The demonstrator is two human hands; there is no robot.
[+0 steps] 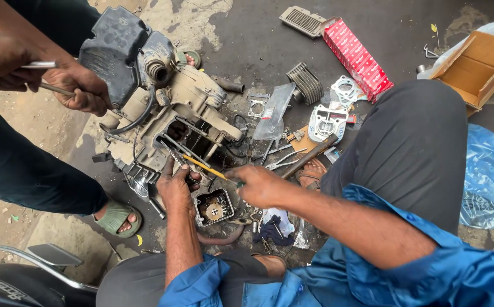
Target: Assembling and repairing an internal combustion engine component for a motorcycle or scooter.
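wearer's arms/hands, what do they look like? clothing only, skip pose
Both forearms are bare. Blue shirt sleeves are pushed up above the elbows, creased and bunched. No gloves on the left hand or the right hand, and no watch, ring or band shows on either. Both hands look smudged with grime.

Long red carton [357,58] top centre — open brown cardboard box [475,69] at far right

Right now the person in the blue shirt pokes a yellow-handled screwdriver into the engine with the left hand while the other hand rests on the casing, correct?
Not quite: the head view shows the yellow-handled screwdriver in the right hand, not the left. Its tip does point into the engine, and it is the left hand that rests at the casing's edge.
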